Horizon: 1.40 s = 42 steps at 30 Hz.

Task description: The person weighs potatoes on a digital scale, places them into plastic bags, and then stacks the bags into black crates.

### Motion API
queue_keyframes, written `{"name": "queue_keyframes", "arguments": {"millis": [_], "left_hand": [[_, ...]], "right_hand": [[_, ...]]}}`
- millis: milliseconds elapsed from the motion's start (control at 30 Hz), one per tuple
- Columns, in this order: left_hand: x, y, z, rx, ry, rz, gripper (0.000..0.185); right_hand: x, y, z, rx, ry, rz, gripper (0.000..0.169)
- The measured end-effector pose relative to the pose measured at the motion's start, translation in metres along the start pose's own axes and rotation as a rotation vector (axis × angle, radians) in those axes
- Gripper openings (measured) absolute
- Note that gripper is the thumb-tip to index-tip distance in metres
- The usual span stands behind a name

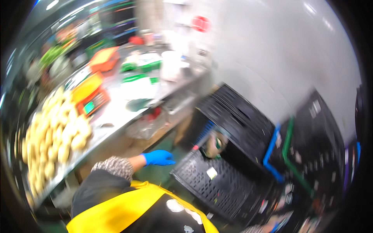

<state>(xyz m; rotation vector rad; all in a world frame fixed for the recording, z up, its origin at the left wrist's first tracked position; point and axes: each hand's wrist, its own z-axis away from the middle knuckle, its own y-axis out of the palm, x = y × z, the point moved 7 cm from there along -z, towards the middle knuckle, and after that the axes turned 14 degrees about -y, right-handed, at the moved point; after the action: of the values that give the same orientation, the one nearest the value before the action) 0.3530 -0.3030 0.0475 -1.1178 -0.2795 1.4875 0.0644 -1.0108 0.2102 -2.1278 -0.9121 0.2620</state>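
My left hand [158,158], in a blue glove, hangs over the floor between the steel table [115,128] and the black plastic crates, with nothing seen in it. My right hand [274,227] shows only in part at the bottom right edge, also in blue, blurred, near a pale flat thing; whether it grips this is unclear. To the left, a heap of pale yellow, potato-like vegetables [55,137] lies on the table beside an orange scale [92,94] with a lit green display. An open black crate [221,186] holds a small pale scrap.
A second orange device [104,59], green-and-white packages [140,78] and a white container [170,65] stand farther along the table. Black crates [239,113] stand right of the table, some with a blue or green rim. Leafy vegetables [54,55] are at the upper left. A pale wall rises behind.
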Motion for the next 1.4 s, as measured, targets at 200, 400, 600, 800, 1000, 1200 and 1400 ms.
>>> {"name": "queue_keyframes", "arguments": {"millis": [200,400,600,800,1000,1200,1400], "left_hand": [[0.040,-0.015,0.030,-0.142,-0.078,0.106,0.044],[0.125,-0.050,0.090,-0.302,-0.226,0.248,0.041],[0.271,-0.099,0.195,-0.751,-0.412,0.455,0.041],[0.431,-0.123,0.367,-1.377,-1.067,0.192,0.063],[0.516,-0.099,0.401,-0.873,-1.580,0.153,0.102],[0.524,-0.099,0.394,-0.901,-1.587,0.249,0.105],[0.525,-0.096,0.387,-0.954,-1.491,0.251,0.103]], "right_hand": [[0.221,-0.038,-0.009,-0.213,-0.173,-0.568,0.036],[0.454,-0.027,0.051,0.208,-0.323,-1.141,0.039],[0.755,-0.098,0.238,1.080,-0.873,-1.147,0.028],[0.935,-0.193,0.472,1.313,-1.719,-1.544,0.024],[1.012,-0.253,0.612,1.134,-1.986,-1.426,0.072],[1.038,-0.266,0.659,0.979,-1.749,-1.377,0.089],[1.059,-0.191,0.664,2.620,-0.314,-1.507,0.065]]}}
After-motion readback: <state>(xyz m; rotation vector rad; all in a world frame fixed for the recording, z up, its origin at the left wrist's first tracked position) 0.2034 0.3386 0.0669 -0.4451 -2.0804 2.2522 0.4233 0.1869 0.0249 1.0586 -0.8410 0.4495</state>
